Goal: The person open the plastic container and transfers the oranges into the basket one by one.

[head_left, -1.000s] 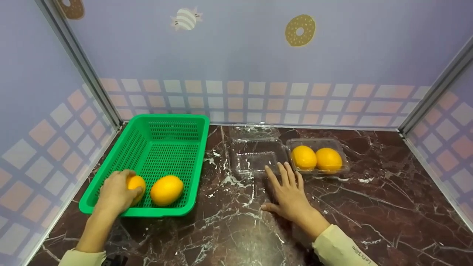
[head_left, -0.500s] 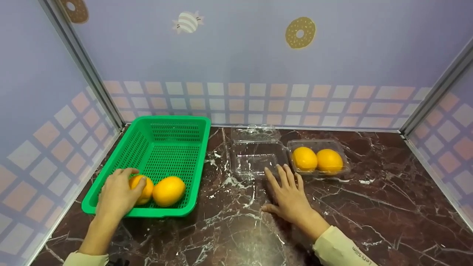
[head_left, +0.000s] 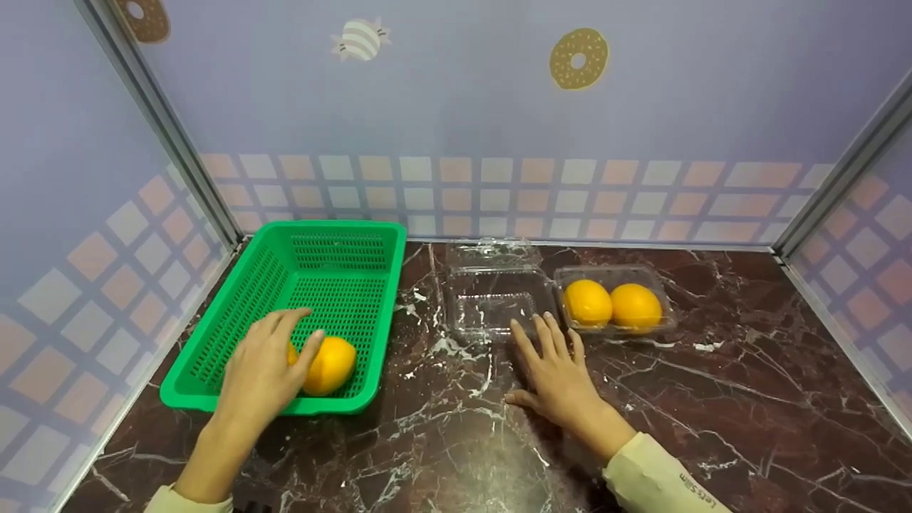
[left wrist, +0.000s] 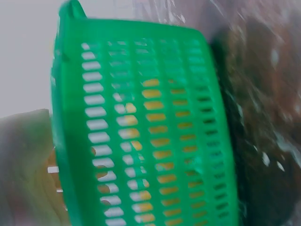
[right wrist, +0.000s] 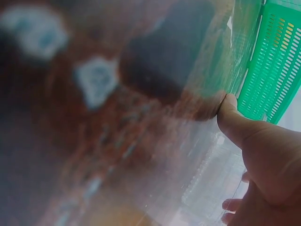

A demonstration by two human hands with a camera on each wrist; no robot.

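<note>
My left hand (head_left: 267, 363) is over the near end of the green basket (head_left: 394, 292), its thumb and fingers spread apart. Beneath it, one orange (head_left: 292, 355) is mostly hidden. The thumb overlaps a second orange (head_left: 333, 365) just to the right. In the left wrist view, orange patches show through the holes of the basket wall (left wrist: 136, 30), with part of the hand (left wrist: 28, 169) behind the rim. My right hand (head_left: 563, 385) rests palm down on the table, fingers extended, fingertips at the front edge of an open clear plastic clamshell box (head_left: 491, 310).
Right of that box stands another clear plastic box (head_left: 659, 281) containing two oranges (head_left: 611, 306). The dark marbled table (head_left: 442, 442) is enclosed by patterned panels (head_left: 484, 107) at the back and both sides.
First the left hand shifted an orange rightward, up beside the other one. It then moved farther right with its fingers spread, now covering most of that orange. The right hand stays put.
</note>
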